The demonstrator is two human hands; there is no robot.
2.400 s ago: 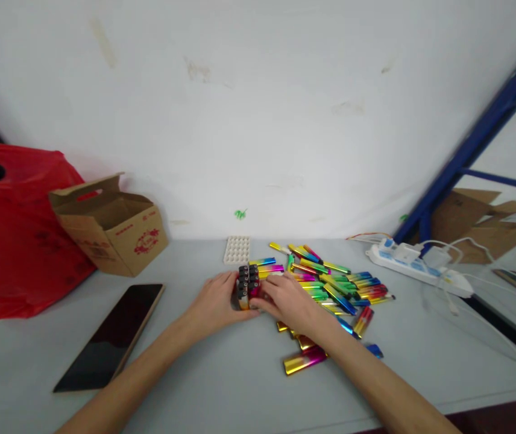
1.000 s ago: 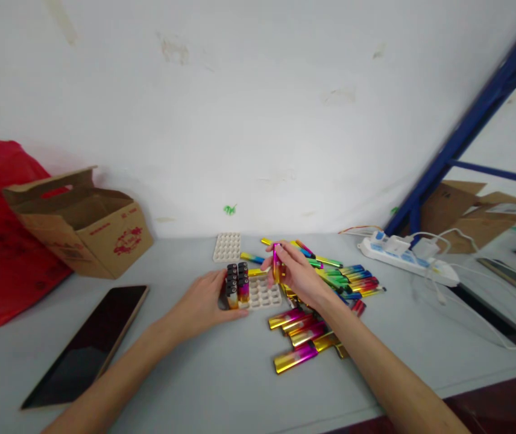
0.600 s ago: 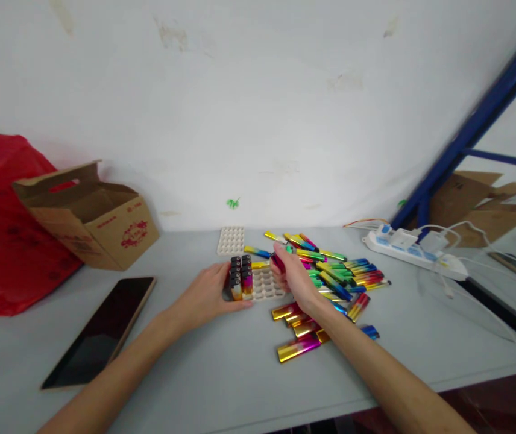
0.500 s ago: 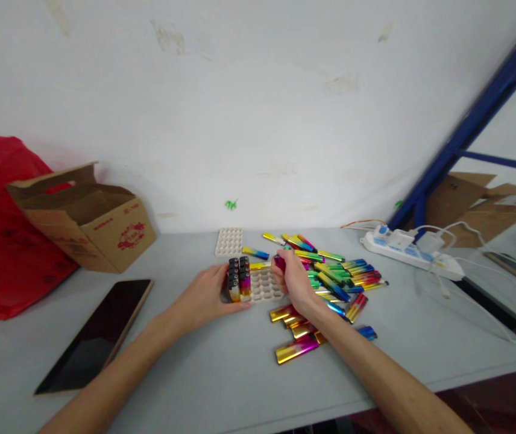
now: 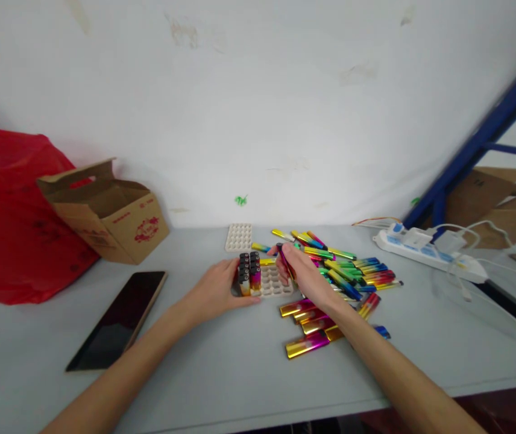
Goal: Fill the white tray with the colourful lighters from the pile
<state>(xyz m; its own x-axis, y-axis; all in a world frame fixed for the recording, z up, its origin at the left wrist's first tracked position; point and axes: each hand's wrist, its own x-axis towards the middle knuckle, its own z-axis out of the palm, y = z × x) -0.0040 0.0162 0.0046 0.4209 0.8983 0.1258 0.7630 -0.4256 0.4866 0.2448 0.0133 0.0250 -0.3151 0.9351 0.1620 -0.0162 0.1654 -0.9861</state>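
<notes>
My right hand [image 5: 305, 271] is closed round a lighter [image 5: 287, 263] with a black top and a red-purple body, held upright just above the right part of a pale tray with round pockets [image 5: 276, 286]. Two rows of lighters [image 5: 249, 271] stand upright in the tray's left end, black tops up. Around that end my left hand [image 5: 219, 283] is closed, its thumb along the front edge and its fingers behind the lighters. To the right, a loose pile of shiny lighters [image 5: 346, 283] in gold, green, blue and red lies on the table, partly hidden by my right forearm.
A second pale tray [image 5: 239, 237] lies near the wall. On the left are a tablet [image 5: 117, 319], an open cardboard box [image 5: 126, 223] and a red bag [image 5: 18, 229]. A white power strip [image 5: 430, 256] with cables sits at the right, by a blue metal frame [image 5: 479, 138].
The view has shifted slightly left, so everything appears further right. My right hand has turned the lighter upright and its black top now shows. My left hand keeps its grip on the tray.
</notes>
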